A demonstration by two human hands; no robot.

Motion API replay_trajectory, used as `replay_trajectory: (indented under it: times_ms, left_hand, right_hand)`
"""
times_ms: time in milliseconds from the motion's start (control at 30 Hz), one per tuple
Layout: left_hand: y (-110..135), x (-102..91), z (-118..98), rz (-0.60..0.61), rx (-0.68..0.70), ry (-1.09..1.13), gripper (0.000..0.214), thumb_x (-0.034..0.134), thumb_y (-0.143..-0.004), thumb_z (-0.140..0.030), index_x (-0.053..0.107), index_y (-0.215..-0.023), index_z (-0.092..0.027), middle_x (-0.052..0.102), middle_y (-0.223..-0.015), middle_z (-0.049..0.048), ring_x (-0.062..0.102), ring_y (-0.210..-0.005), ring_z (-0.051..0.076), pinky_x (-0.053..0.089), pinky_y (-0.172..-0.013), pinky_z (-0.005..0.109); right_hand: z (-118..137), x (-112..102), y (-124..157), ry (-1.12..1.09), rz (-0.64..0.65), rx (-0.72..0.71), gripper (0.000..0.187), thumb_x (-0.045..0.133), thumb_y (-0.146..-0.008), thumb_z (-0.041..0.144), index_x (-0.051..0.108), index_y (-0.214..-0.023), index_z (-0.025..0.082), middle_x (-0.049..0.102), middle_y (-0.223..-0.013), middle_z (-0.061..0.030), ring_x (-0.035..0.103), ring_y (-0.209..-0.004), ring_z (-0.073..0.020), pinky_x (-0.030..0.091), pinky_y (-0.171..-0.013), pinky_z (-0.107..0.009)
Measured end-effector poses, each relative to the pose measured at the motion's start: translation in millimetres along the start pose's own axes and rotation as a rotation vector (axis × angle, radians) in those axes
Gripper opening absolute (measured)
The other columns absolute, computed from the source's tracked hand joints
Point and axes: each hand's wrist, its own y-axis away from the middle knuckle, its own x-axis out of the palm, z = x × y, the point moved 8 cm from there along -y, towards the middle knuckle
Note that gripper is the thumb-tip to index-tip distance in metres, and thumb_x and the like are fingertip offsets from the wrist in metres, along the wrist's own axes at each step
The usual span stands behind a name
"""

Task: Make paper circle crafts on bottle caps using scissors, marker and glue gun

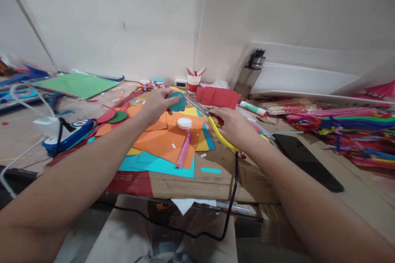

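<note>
Between the thumb and fingers of my left hand (156, 104) is a round teal paper disc (177, 102), held up above the table. My right hand (233, 125) grips a pair of scissors (220, 133) with yellow handles. Their metal blades point left, and the tips reach the disc's right edge; whether they are cutting into it I cannot tell. Below the hands lie orange paper sheets (154, 144) over blue sheets (160, 168). A white round lid (184, 123) and a pink pen (183, 150) rest on the orange paper.
Behind stand a cup of pens (194, 83), red paper pieces (217, 97) and a dark bottle (248, 74). A glue stick (252, 107), a black phone (307, 162) and pipe cleaners (354, 125) are at right. Left are a blue case (69, 135) and green sheets (77, 84). A black cable (233, 193) hangs in front.
</note>
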Motion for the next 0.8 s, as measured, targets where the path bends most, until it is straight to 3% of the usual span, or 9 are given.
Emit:
replay_trajectory:
  times_ms: [267,500,800]
  left_hand:
    - [2,0.0,-5,0.001,0.032,-0.050,0.026,0.070,-0.076,-0.036,0.072,-0.086,-0.012,0.073,-0.075,0.0081,0.062,-0.058,0.013,0.042,-0.046,0.021]
    - [1,5.6,0,0.068,-0.011,0.098,0.028,0.073,-0.073,-0.035,0.072,-0.090,-0.012,0.073,-0.078,0.0084,0.065,-0.061,0.014,0.039,-0.044,0.020]
    - [-1,7.4,9,0.118,-0.052,0.219,0.024,0.075,-0.072,-0.035,0.071,-0.080,-0.013,0.070,-0.070,0.0074,0.062,-0.056,0.012,0.037,-0.042,0.019]
  right_hand:
    - [0,-1,1,0.061,0.000,0.032,0.038,0.053,-0.091,0.031,0.064,-0.127,0.023,0.070,-0.115,-0.0107,0.063,-0.096,-0.0229,0.040,-0.074,-0.029]
    - [3,-3,3,0.210,-0.020,0.067,0.044,0.053,-0.090,0.029,0.059,-0.133,0.026,0.068,-0.112,-0.0107,0.063,-0.093,-0.0247,0.034,-0.065,-0.030]
    - [7,-9,4,0.263,-0.073,0.059,0.045,0.051,-0.089,0.025,0.059,-0.133,0.026,0.067,-0.109,-0.0111,0.062,-0.090,-0.0233,0.032,-0.062,-0.031]
